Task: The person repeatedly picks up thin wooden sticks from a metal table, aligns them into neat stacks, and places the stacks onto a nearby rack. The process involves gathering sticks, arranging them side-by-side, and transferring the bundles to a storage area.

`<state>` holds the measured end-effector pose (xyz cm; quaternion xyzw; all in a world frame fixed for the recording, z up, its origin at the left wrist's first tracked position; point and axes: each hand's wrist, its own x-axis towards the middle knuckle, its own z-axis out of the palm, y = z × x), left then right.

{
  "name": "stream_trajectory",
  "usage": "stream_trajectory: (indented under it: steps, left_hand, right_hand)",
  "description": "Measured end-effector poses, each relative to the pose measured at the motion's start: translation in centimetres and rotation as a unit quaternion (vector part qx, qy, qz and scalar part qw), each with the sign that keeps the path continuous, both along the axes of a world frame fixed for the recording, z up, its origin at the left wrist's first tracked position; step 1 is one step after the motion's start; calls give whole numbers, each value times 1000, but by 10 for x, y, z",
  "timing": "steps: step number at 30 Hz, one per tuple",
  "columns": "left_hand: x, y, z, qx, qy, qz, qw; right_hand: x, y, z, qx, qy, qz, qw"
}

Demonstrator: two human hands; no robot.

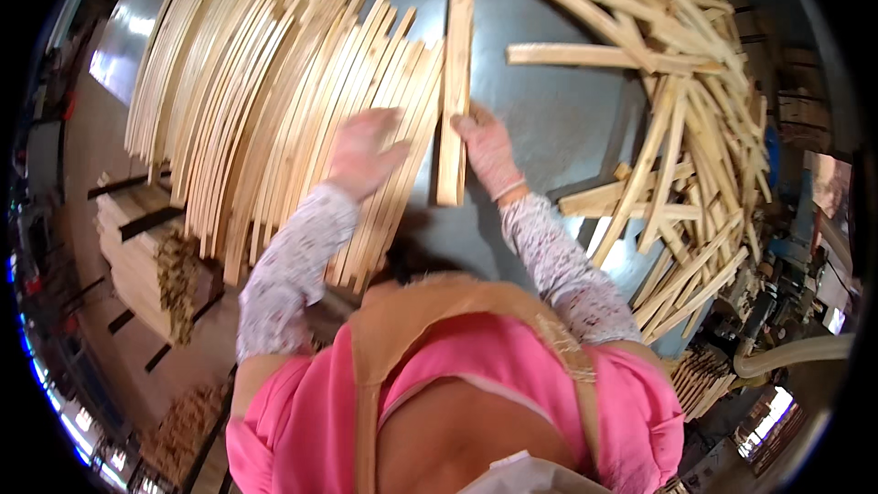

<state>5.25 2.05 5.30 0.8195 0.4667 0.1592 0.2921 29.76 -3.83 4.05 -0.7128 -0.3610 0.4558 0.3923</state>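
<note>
My right hand (487, 151), in a pale glove, grips the right edge of a single wooden slat (455, 64), with the thumb on top of it. This slat stands a little apart from the row on its left and points away from me. Over the row of wooden slats (261, 82), laid side by side, is my left hand (364, 154). It is slightly blurred, thumb apart from the fingers, with nothing visible in it. I cannot tell whether it touches the slats beneath.
The slats lie on a grey metal table (540, 110). A tangled heap of loose wooden strips (704, 119) covers its right side, with one strip (585, 56) jutting toward the middle. Stacked wood (137, 265) stands below the table at left. A pale hose (796, 355) curves at lower right.
</note>
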Motion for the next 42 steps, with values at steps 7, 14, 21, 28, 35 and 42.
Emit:
stream_trajectory:
  steps: [7, 14, 21, 28, 35, 42]
  left_hand:
    - [-188, 57, 23, 14, 392, 164, 905]
    - [-210, 75, 10, 79, 355, 103, 926]
    - [-203, 78, 25, 24, 491, 180, 852]
    - [-220, 74, 8, 9, 498, 181, 848]
    - [-227, 72, 0, 46, 487, 180, 853]
    - [-229, 73, 1, 48, 475, 171, 862]
  right_hand:
    - [221, 81, 63, 248, -611, 202, 724]
    - [412, 177, 86, -43, -556, 33, 829]
    - [351, 147, 21, -37, -566, 162, 808]
    - [151, 33, 42, -30, -340, 344, 875]
    - [12, 15, -7, -150, -152, 417, 884]
    - [298, 235, 51, -5, -521, -123, 845]
